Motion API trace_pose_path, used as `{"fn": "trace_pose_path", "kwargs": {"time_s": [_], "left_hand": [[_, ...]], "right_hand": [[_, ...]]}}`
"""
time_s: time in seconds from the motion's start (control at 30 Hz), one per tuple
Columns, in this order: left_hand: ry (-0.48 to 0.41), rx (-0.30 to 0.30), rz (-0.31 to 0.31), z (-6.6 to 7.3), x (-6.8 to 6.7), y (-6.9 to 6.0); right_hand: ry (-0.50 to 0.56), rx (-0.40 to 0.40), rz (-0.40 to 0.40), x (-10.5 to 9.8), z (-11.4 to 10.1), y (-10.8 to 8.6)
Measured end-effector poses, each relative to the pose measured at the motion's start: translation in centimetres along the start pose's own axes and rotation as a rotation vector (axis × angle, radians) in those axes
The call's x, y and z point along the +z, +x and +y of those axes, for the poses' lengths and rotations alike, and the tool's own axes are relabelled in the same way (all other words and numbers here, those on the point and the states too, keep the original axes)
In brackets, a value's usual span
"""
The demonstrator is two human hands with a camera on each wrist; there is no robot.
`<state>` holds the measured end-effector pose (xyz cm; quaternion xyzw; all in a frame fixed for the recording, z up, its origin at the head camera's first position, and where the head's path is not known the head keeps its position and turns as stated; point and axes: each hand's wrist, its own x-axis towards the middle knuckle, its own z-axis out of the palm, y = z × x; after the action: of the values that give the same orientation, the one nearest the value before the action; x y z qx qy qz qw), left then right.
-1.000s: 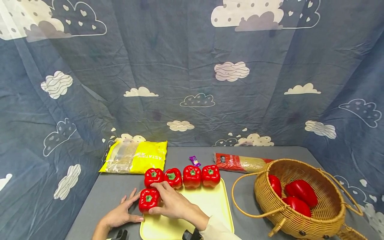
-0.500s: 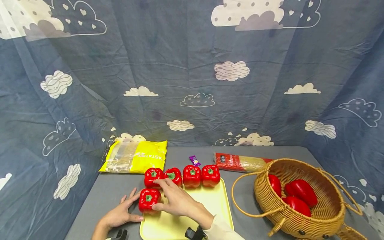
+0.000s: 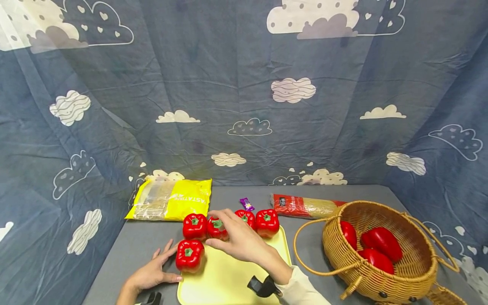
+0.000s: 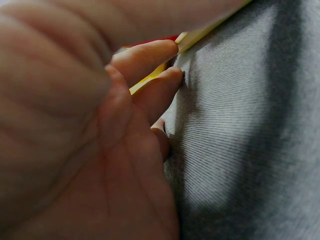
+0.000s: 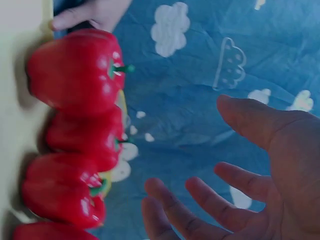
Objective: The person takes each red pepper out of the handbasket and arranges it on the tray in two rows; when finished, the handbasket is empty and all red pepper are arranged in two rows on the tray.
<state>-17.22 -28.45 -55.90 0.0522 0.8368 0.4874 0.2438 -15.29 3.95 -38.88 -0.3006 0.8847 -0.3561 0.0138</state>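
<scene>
Several red peppers with green stems stand on a yellow tray (image 3: 228,275). Four make a row along its far edge, and one more, the near-left pepper (image 3: 189,256), sits in front of the row's left end. My right hand (image 3: 244,241) is over the tray with its fingers spread, holding nothing and partly covering two row peppers; the right wrist view shows the hand (image 5: 240,190) apart from the peppers (image 5: 75,75). My left hand (image 3: 152,271) lies at the tray's left edge, fingers extended beside the near-left pepper; whether it touches that pepper is unclear.
A wicker basket (image 3: 343,250) with several red peppers (image 3: 382,243) stands on the right. Behind the tray lie a yellow pasta bag (image 3: 187,199), a small purple packet (image 3: 246,204) and a red noodle pack (image 3: 293,206). A patterned blue cloth hangs behind the table.
My right hand has let go of the near-left pepper and moved right and away from it, over the tray. The left hand and the peppers look unmoved.
</scene>
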Motion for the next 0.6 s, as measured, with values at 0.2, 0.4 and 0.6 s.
{"fn": "trace_pose_path", "kwargs": {"time_s": [0.2,0.4,0.6], "left_hand": [[-0.013,-0.001,-0.002,0.1,-0.1,0.0],[-0.011,-0.004,-0.006,0.1,0.0,-0.1],[-0.008,-0.011,-0.005,0.9,0.1,-0.4]], "right_hand": [[-0.022,-0.015,0.043,-1.9,-0.2,-0.3],[-0.004,-0.022,0.067,-3.2,-0.2,-0.7],[0.036,-0.052,0.101,-4.7,0.4,-1.3]]}}
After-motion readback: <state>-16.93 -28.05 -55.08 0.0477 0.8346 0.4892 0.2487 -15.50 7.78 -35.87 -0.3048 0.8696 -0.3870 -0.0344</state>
